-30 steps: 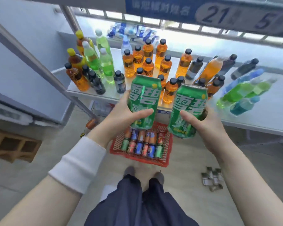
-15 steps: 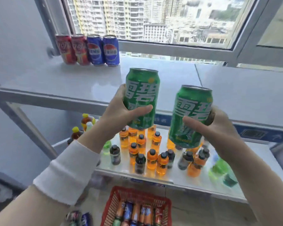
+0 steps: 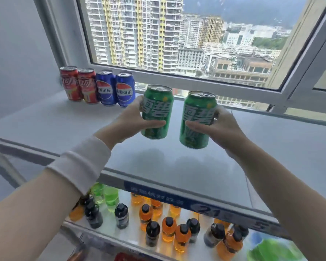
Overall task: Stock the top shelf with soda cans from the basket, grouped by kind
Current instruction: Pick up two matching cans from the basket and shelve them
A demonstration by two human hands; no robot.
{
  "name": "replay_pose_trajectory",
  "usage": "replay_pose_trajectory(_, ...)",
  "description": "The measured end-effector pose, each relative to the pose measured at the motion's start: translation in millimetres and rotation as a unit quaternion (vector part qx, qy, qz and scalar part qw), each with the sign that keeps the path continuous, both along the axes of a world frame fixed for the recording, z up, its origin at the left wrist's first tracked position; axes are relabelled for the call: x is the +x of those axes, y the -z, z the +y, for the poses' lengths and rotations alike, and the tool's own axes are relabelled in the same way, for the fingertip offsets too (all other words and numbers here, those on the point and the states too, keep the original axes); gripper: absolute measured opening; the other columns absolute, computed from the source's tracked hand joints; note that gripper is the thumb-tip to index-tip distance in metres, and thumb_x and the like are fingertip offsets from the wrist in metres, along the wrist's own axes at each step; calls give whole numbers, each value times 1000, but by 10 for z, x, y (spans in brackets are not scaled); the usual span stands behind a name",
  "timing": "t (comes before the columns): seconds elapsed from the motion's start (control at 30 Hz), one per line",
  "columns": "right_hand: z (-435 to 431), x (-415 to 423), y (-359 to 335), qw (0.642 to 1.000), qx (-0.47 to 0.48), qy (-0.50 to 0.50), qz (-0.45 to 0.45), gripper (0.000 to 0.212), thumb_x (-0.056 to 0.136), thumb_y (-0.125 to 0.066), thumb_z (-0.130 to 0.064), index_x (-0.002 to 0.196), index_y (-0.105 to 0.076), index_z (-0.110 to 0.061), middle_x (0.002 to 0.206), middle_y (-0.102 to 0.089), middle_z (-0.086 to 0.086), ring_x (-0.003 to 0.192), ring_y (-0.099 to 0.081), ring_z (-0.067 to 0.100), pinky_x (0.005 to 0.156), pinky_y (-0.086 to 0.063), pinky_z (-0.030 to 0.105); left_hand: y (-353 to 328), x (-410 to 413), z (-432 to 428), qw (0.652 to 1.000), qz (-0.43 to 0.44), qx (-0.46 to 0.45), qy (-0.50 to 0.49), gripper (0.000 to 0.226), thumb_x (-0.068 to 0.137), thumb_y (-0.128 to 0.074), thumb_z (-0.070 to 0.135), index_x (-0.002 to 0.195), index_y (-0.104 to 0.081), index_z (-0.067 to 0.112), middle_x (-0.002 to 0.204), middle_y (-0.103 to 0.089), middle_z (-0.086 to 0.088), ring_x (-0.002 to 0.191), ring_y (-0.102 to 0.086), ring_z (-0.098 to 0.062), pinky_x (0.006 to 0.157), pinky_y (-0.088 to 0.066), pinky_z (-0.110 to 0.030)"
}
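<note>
Each of my hands holds a green soda can above the grey top shelf (image 3: 45, 125). My left hand (image 3: 129, 121) grips the left green can (image 3: 156, 110), and my right hand (image 3: 220, 127) grips the right green can (image 3: 198, 117). Both cans are upright, side by side and lifted off the shelf surface. At the shelf's back left stand two red cans (image 3: 77, 83) and, right of them, two blue cans (image 3: 116, 89) in one row. The left green can hangs just right of the blue pair. A red sliver of the basket (image 3: 124, 258) shows at the bottom edge.
A window frame (image 3: 196, 85) runs right behind the top shelf. The lower shelf (image 3: 132, 242) holds several orange, dark and green bottles. A grey wall (image 3: 17, 53) closes the left side. A blue label strip (image 3: 177, 200) runs along the top shelf's front edge.
Both hands have lifted the green cans from over the basket up past the lower shelf to above the top shelf, toward the blue cans. My view has tilted up to the window.
</note>
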State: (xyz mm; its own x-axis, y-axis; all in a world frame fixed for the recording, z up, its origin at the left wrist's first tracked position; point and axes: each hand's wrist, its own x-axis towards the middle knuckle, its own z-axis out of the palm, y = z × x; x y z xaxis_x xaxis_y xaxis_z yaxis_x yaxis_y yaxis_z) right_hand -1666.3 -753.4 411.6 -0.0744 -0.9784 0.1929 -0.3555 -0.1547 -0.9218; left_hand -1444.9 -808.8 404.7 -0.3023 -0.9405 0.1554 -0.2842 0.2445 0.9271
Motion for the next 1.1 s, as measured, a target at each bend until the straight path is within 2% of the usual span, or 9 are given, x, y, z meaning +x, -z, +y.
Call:
replay_pose_trajectory(0.17,-750,-140,60,999,5,-20,29,67,52,-85,-34,108,-57,-10,98,-67,0,92,-64,13,74,-53,29,23,-147,-534,998,-24,0,-58,58,64,-79,4,113,-49,11,104,-62,0,99,-59,-13,84,-50,-26)
replay_pose_trajectory(0.33,-1319,-129,150,998,14,-36,52,90,32,-82,-54,108,-59,-13,99,-68,1,93,-66,16,80,-56,38,-14,-158,-997,997,-54,-3,-55,68,62,-81,4,121,-48,6,110,-63,-6,104,-60,-17,89,-50,-33)
replay_pose_trajectory(0.47,-1624,-107,204,998,17,-46,49,94,28,-83,-54,109,-56,-14,101,-68,2,94,-66,17,81,-56,41,-51,-218,-1181,997,-74,-5,-34,61,68,-75,-3,121,-46,3,103,-61,-1,94,-59,-8,80,-50,-20)
replay_pose_trajectory(0.6,-1761,-96,205,997,14,-42,55,94,27,-79,-52,110,-57,-13,100,-68,2,95,-65,17,81,-56,38,19,-175,-1339,995,-93,21,-16,68,67,-77,0,126,-43,4,116,-60,-8,108,-58,-18,91,-49,-32)
replay_pose_trajectory(0.8,-1874,-93,261,997,19,-46,56,95,28,-81,-52,110,-55,-13,101,-67,2,95,-65,15,82,-56,38,79,-168,-1416,995,-98,13,-21,70,68,-76,1,128,-40,7,116,-59,-4,110,-56,-16,94,-48,-34)
replay_pose_trajectory(0.9,-1910,-78,290,997,25,-48,52,96,27,-82,-52,111,-55,-12,101,-67,2,95,-65,16,82,-56,39,69,-163,-1414,993,-115,1,-29,80,67,-78,3,132,-32,12,116,-55,1,116,-53,-18,98,-46,-38)
replay_pose_trajectory(1.03,-1946,-49,338,997,28,-51,51,98,27,-82,-55,110,-56,-12,101,-68,2,95,-66,15,82,-56,38,-49,-137,-1384,988,-152,-28,-20,114,66,-79,9,145,1,31,137,-32,8,120,-39,-8,100,-36,-29)
replay_pose_trajectory(1.1,-1955,-28,343,997,28,-51,50,98,26,-82,-55,110,-56,-12,100,-68,2,95,-66,15,81,-57,37,-183,-109,-1389,978,-194,-79,-15,118,63,-81,19,144,2,36,148,-28,1,129,-35,-11,104,-32,-30)
